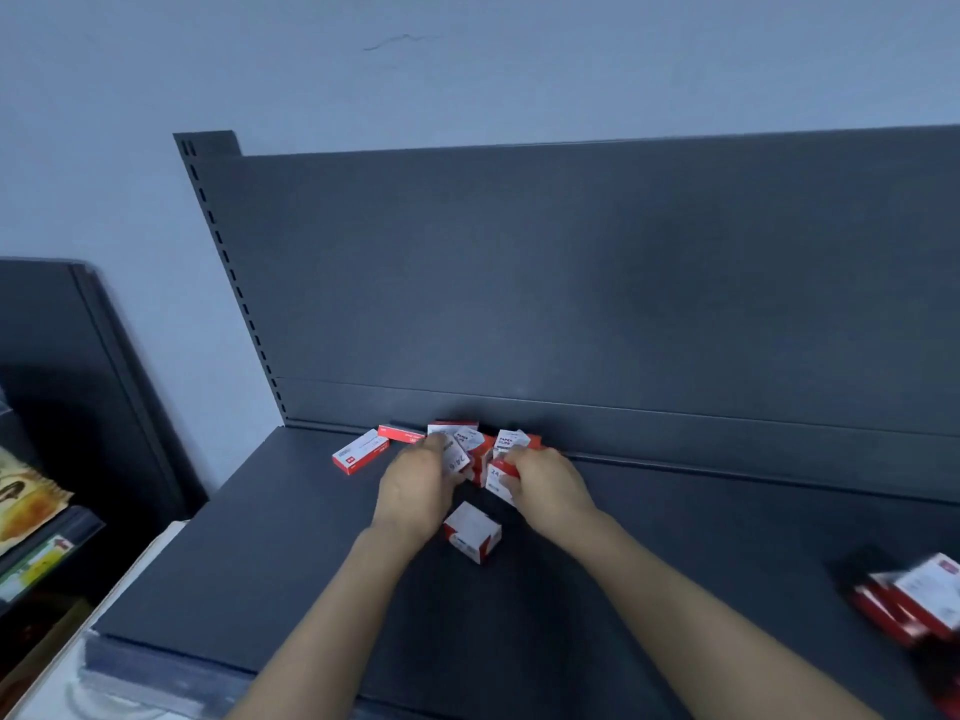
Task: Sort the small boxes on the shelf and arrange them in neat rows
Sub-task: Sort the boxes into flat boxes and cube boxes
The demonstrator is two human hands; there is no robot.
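We have both hands in the pile of small boxes [511, 441] heaped on the shelf [260, 563] against its back panel [571, 278]. Our left hand [415, 491] curls its fingers round a white box [458, 459], and our right hand [550, 485] pinches a red-edged box [498, 479]. A lone box [472, 532] sits just in front of the pile, two flat boxes [361, 452] lie just left of it, and a blurred bunch [914, 600] lies well to its right.

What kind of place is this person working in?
Most likely a shop or its stockroom. The dark metal shelf has a slotted upright like store racking, the small boxes include paper clips, and packaged goods sit on the neighbouring shelf at left.
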